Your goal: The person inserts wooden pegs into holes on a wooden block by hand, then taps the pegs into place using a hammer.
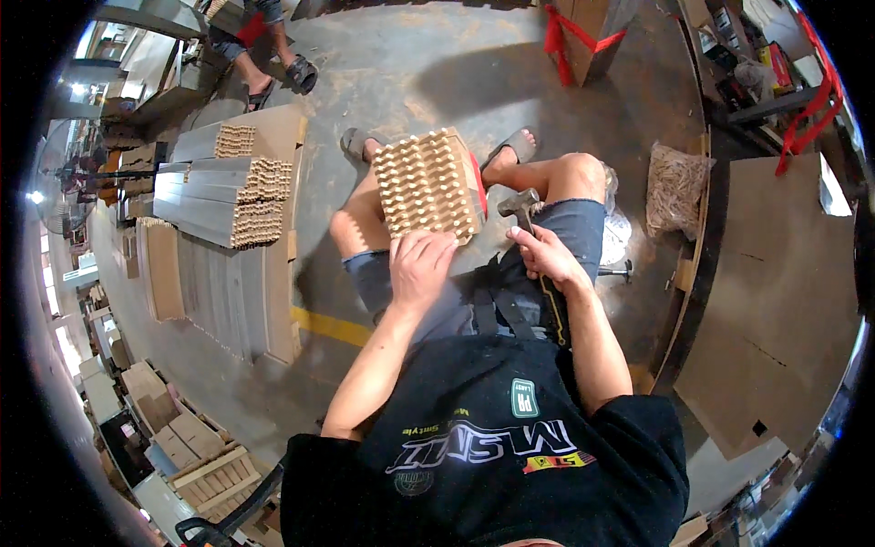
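Observation:
Between my knees lies a stack of wooden strips [406, 188] with rows of pale wooden dowels sticking up from it. My left hand [422, 263] is closed on the stack's near edge, its fingers bent against the nearest dowels; whether it also pinches a loose dowel is hidden. To the right of the stack, my right hand [550, 256] grips a hammer [519, 204] by the handle. The hammer's metal head is raised beside the stack, apart from the dowels. Beneath the stack, something red shows at its right side.
Bundled grey boards [205, 196] are piled on the left. A clear bag of dowels [676, 191] stands at right, near a large brown panel [784, 310]. A box with red tape [588, 41] is ahead. Another person's legs [264, 64] show at far left.

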A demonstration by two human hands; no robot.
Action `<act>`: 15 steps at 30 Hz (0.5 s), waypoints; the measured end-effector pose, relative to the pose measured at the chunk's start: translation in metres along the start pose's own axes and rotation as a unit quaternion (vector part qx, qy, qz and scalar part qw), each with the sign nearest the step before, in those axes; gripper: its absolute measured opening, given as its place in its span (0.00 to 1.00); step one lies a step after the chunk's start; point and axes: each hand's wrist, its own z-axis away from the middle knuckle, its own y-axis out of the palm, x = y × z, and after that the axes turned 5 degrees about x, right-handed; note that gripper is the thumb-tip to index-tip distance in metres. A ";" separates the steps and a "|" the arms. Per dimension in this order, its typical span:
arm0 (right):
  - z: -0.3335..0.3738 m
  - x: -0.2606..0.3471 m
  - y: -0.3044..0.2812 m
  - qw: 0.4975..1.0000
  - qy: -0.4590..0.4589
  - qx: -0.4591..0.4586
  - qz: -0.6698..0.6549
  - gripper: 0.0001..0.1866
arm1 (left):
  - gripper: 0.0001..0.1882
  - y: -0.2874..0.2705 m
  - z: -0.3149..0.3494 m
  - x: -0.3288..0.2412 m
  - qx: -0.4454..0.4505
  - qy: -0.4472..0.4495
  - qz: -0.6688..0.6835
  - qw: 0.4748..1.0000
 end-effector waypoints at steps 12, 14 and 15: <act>-0.007 0.011 0.012 0.998 0.004 -0.002 0.070 0.22 | 0.05 -0.015 -0.003 0.014 0.012 0.097 -0.081 0.992; -0.002 0.002 0.006 1.000 -0.005 -0.014 0.013 0.19 | 0.06 -0.008 -0.003 0.011 0.008 0.097 -0.071 0.993; 0.004 0.005 0.006 1.000 -0.007 -0.010 0.002 0.20 | 0.06 -0.004 -0.001 0.007 0.020 0.093 -0.052 0.994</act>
